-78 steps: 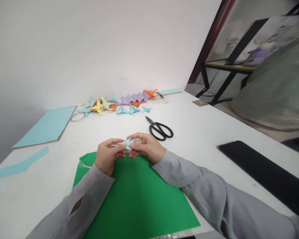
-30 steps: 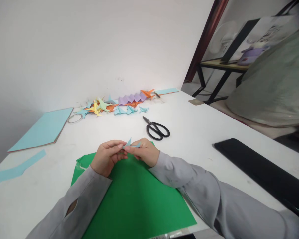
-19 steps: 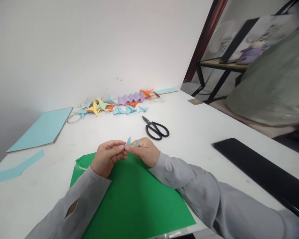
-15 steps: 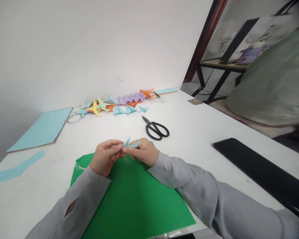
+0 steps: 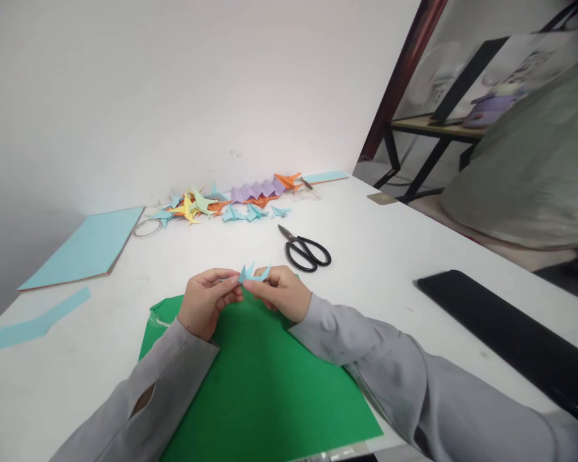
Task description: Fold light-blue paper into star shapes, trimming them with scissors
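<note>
A small light-blue folded paper figure [image 5: 255,276], with pointed tips standing up, is pinched between my two hands above the far part of a green sheet [image 5: 264,385]. My left hand [image 5: 209,300] grips its left end between thumb and fingers. On the other side, the thumb and curled fingers of my right hand [image 5: 283,292] hold the figure; part of it is hidden behind them. Just beyond my right hand lie black-handled scissors [image 5: 306,249], blades pointing away to the left.
Colourful folded paper figures [image 5: 192,206] and a purple pleated strip [image 5: 257,190] lie along the wall. Blue sheets [image 5: 84,247] and a cut blue strip [image 5: 38,323] are at left. A long black object [image 5: 505,340] lies at right. Beyond the table is a person's draped clothing [image 5: 534,160].
The pointed tips of the blue paper figure look more spread, with another point showing between them. Both hands still pinch it. The whole view has shifted slightly.
</note>
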Action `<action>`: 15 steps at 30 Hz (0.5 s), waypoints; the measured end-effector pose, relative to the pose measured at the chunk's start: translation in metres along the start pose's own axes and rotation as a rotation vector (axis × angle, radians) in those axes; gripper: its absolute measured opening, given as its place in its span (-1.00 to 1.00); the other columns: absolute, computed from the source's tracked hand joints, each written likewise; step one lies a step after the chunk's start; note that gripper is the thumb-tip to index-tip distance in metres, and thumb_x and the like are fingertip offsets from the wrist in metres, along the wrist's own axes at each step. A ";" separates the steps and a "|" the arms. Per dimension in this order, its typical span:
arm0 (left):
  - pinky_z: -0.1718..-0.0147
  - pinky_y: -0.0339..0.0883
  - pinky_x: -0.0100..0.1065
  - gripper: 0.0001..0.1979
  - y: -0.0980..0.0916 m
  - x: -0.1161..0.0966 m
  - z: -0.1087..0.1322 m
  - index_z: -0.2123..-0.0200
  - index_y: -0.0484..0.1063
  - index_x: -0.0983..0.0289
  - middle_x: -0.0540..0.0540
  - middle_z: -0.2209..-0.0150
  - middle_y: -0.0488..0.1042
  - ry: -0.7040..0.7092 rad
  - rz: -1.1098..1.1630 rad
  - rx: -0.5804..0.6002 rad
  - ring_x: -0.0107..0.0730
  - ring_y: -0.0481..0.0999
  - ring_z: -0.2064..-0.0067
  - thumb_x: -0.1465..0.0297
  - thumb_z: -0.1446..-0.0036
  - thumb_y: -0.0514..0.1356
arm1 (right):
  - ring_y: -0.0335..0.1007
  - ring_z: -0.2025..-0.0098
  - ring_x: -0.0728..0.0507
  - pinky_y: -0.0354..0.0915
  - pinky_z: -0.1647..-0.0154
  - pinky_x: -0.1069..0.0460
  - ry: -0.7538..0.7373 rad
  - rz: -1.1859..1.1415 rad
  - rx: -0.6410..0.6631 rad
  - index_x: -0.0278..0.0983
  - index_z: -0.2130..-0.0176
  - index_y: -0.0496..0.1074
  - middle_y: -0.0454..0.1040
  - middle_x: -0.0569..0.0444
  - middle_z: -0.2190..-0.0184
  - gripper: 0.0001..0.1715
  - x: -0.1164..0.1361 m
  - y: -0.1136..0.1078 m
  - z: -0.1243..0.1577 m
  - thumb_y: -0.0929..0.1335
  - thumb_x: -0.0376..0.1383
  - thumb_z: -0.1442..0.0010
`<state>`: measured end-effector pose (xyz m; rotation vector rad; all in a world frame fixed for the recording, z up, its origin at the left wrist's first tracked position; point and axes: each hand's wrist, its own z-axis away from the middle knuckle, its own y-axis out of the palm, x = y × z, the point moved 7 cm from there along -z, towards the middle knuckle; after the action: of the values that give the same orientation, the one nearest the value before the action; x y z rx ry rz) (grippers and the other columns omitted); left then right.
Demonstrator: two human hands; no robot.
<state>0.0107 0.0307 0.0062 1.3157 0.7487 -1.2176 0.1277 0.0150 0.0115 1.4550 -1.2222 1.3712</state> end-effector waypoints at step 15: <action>0.59 0.29 -0.46 -0.78 0.009 -0.001 0.004 0.45 0.44 0.35 -0.03 0.69 0.42 0.026 -0.070 0.113 -0.51 0.39 0.63 0.45 0.27 0.34 | 0.07 0.83 0.09 0.01 0.80 0.16 0.139 -0.222 0.032 -0.33 0.71 0.28 0.22 0.21 0.88 -0.62 -0.009 0.006 0.000 0.36 -0.12 0.09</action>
<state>0.0177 0.0260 0.0106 1.4096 0.7587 -1.3166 0.1221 0.0152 0.0022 1.4445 -0.9256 1.3207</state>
